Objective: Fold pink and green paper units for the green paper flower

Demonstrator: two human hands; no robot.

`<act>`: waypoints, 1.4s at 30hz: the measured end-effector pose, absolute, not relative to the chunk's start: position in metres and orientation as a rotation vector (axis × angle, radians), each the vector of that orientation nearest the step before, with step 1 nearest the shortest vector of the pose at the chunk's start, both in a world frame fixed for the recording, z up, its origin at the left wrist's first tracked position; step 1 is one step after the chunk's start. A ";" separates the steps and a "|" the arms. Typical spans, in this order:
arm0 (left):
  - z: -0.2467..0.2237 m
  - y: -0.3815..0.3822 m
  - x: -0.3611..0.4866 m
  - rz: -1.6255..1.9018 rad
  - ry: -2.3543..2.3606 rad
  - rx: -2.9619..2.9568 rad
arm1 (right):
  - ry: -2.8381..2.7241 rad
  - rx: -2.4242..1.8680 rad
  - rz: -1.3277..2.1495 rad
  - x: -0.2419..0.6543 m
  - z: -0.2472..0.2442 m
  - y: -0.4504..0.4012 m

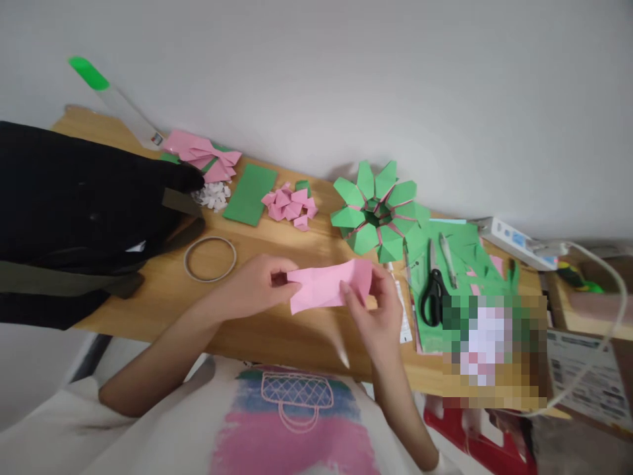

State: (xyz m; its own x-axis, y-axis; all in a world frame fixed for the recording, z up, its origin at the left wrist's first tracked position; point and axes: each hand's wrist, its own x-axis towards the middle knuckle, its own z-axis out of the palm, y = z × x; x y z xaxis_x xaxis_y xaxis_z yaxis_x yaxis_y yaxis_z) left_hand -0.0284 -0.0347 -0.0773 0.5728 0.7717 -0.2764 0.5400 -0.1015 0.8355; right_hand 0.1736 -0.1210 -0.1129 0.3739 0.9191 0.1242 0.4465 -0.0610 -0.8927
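A creased strip of pink paper is stretched between my two hands above the wooden table. My left hand pinches its left end between thumb and fingers. On the right end, my right hand grips with the thumb in front and the fingers behind, and the paper bends up there. Beyond the strip stands a ring-shaped folded piece of green paper petals with pink edges. A heap of small folded pink paper pieces lies farther back, beside a green paper sheet.
A black bag covers the table's left side, near a tape ring. Black-handled scissors and a pen-like tool lie on green paper at the right. A power strip with a white cable sits behind them.
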 end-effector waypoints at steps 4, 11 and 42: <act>-0.095 -0.038 -0.033 0.179 1.103 1.839 | -1.831 -1.940 0.155 0.168 -0.113 -0.123; -0.114 -0.047 -0.031 0.148 1.182 1.914 | -2.200 -2.096 0.198 0.133 -0.122 -0.113; -0.140 -0.068 -0.043 0.425 1.092 2.309 | -1.988 -1.630 0.607 0.143 -0.141 -0.114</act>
State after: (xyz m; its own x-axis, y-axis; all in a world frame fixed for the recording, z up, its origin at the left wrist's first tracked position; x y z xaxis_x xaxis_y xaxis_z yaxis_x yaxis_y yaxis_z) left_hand -0.0425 -0.0685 -0.1401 0.6212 0.7821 0.0496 0.6101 -0.5224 0.5958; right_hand 0.1426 -0.1138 -0.1405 -0.1627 0.9822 0.0944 0.7616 0.1858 -0.6208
